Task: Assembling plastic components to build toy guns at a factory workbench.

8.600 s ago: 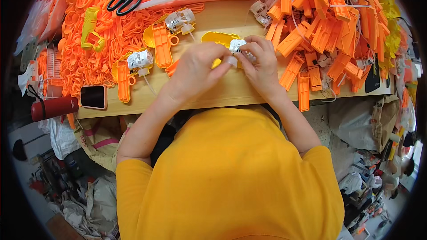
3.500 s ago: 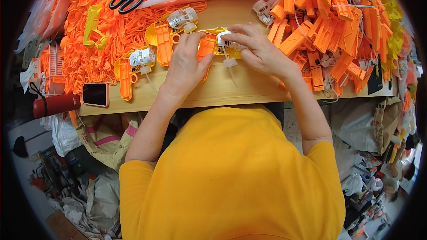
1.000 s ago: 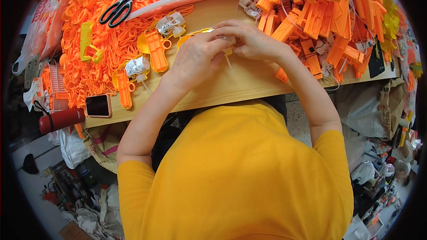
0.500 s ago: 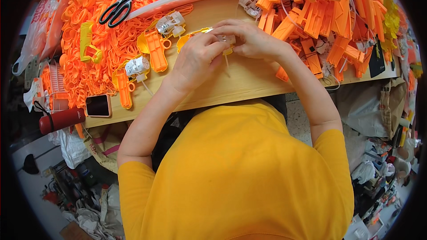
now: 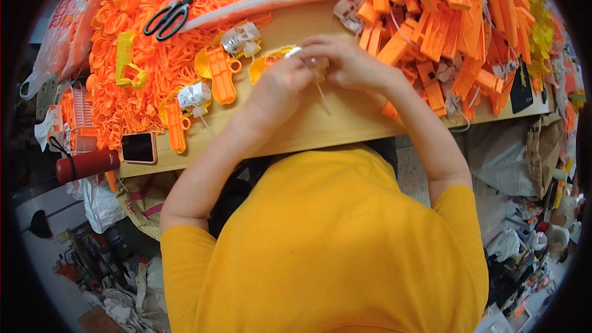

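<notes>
Above the table my left hand (image 5: 282,85) and my right hand (image 5: 350,65) meet, fingers curled in on a yellow plastic housing (image 5: 264,65) with a white mechanism (image 5: 295,52) in it. A thin pale tube (image 5: 323,97) hangs down between the hands. My fingers cover much of the piece. To the left lie two similar units: an orange grip half (image 5: 221,77) with a clear-white mechanism (image 5: 240,39), and another orange grip half (image 5: 176,128) beside a white cylindrical mechanism (image 5: 193,96) with a tube.
Orange ring-shaped parts (image 5: 120,43) heap at the left, with black-handled scissors (image 5: 169,17) and a yellow part (image 5: 126,61) on top. A phone (image 5: 139,148) and red bottle (image 5: 87,166) sit near the left edge. Orange housings (image 5: 456,24) pile at the right; a white tray (image 5: 271,1) lies behind.
Both hands stay together on the housing; the left is blurred by motion. The tube below them has swung slightly right. The whole view has shifted a little.
</notes>
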Available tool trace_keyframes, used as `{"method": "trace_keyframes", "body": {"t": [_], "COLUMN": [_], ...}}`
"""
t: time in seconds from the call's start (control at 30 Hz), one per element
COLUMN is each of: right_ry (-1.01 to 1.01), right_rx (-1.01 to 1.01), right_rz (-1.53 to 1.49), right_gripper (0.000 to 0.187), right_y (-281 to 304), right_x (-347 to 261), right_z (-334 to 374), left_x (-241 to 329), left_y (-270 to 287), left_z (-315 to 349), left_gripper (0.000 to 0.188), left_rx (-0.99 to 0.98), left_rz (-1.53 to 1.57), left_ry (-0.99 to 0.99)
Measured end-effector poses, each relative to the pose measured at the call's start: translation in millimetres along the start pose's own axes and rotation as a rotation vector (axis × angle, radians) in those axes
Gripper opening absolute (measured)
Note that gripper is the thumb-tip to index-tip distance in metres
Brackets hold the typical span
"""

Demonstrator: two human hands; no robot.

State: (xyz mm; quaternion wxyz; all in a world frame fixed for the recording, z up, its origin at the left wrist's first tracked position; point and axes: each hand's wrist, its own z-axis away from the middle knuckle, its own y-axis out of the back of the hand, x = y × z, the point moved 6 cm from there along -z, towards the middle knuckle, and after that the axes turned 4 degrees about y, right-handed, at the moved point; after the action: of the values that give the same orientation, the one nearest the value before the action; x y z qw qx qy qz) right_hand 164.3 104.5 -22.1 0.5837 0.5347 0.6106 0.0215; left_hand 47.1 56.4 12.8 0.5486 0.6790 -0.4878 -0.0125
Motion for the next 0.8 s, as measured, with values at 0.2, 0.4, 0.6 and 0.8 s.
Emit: {"method": "trace_keyframes", "body": {"t": [0.2,0.4,0.6,0.8], "right_ry": [0.061,0.036,-0.037,-0.042], "right_rx": [0.032,0.035,-0.025,-0.025], "right_rz": [0.151,0.176,0.196,0.209], "right_gripper": [0.063,0.066,0.066,0.066], "right_y": [-6,-3,-6,-7], "right_x": [-16,-25,-23,-22], "right_z": [8,6,6,6], "left_x": [1,-14,-119,-176], "left_y": [-8,29,127,134], "left_z": [23,-2,-54,-80], "left_gripper": [0.011,0.012,0.011,0.014], "left_rx": [0.131,0.174,0.479,0.057], "left_rz": [-0.084,0.089,-0.256,-0.687], "left_ry": [-0.017,0.049,0.266,0.487]}}
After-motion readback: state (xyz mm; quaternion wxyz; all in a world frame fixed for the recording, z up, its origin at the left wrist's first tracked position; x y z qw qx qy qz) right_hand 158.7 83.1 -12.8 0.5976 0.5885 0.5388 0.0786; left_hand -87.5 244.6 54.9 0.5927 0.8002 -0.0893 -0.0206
